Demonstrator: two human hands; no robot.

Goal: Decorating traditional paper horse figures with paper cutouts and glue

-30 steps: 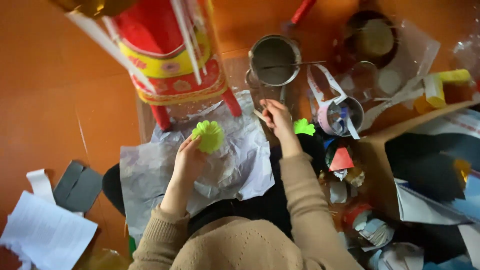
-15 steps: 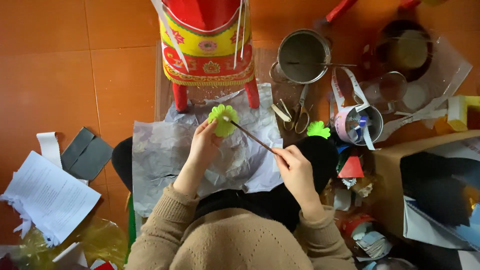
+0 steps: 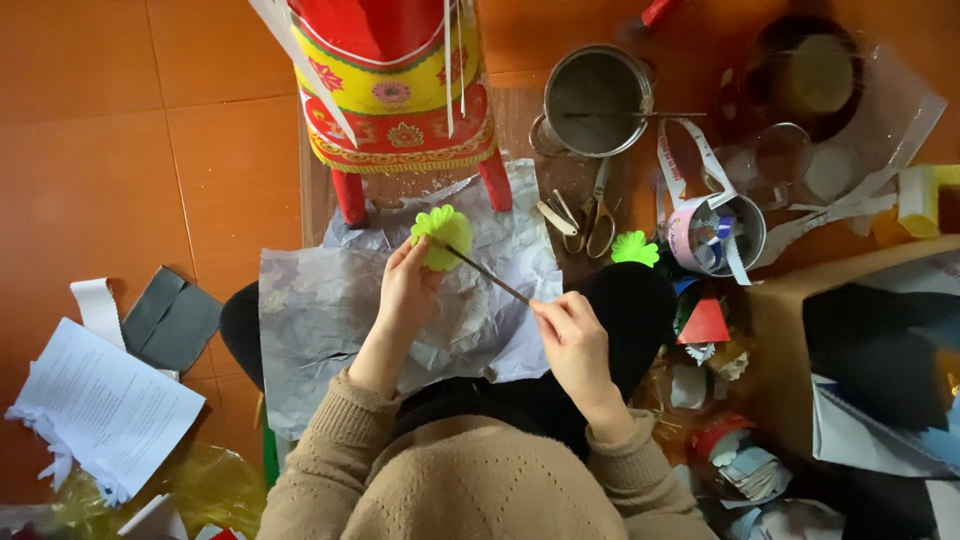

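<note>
My left hand (image 3: 408, 290) pinches a small lime-green paper flower (image 3: 442, 234) above a crumpled sheet of silvery paper (image 3: 330, 310) on my lap. A thin dark stick (image 3: 490, 275) is gripped in my right hand (image 3: 568, 330), and its tip touches the flower. A second green paper flower (image 3: 635, 248) lies to the right on my dark knee. Just beyond it rest scissors (image 3: 590, 215) with yellowish handles. A red and yellow decorated paper structure (image 3: 400, 90) on red legs stands in front of me.
A metal pot (image 3: 597, 97) with a stick across its rim stands at the top middle. A small tin with paper strips (image 3: 720, 230), a glass jar (image 3: 780, 155), a cardboard box (image 3: 860, 350) of scraps, and white and grey paper sheets (image 3: 100, 400) lie on the orange tiled floor (image 3: 120, 150).
My right hand has come back from the pot area holding the thin stick and brought its tip to the green flower. The left hand has kept the flower throughout.
</note>
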